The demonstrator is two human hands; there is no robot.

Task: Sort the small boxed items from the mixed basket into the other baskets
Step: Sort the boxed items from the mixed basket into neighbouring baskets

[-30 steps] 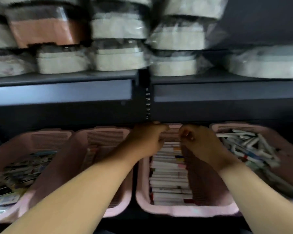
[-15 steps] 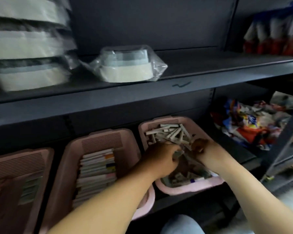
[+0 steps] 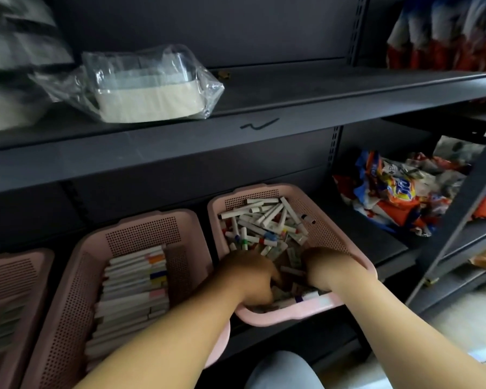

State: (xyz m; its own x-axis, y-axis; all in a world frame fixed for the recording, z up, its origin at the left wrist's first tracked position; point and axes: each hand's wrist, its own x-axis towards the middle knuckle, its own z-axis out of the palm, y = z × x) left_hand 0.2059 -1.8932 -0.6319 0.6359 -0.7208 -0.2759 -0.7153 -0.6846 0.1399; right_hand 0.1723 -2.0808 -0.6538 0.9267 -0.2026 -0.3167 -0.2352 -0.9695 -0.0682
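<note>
A pink mixed basket (image 3: 314, 209) on the lower shelf holds a jumbled heap of small white boxes (image 3: 264, 223). Both my hands reach into its near end. My left hand (image 3: 250, 276) is curled down among the boxes; whether it grips one is hidden. My right hand (image 3: 324, 265) is plunged in beside the basket's right wall, fingers out of sight. To the left, a second pink basket (image 3: 141, 228) holds white boxes stacked in a neat row (image 3: 135, 282). A third pink basket (image 3: 11, 276) shows at the far left edge.
The dark metal shelf (image 3: 264, 108) above carries a plastic-wrapped pale container (image 3: 152, 88). Colourful snack bags (image 3: 404, 192) lie on the shelf to the right, behind a slanted grey upright (image 3: 460, 220). My knee (image 3: 278, 372) is below the shelf edge.
The view has swung right from the middle basket to the mixed basket. Both hands have moved from the neat row into the jumbled boxes and sunk deeper toward the basket's near end.
</note>
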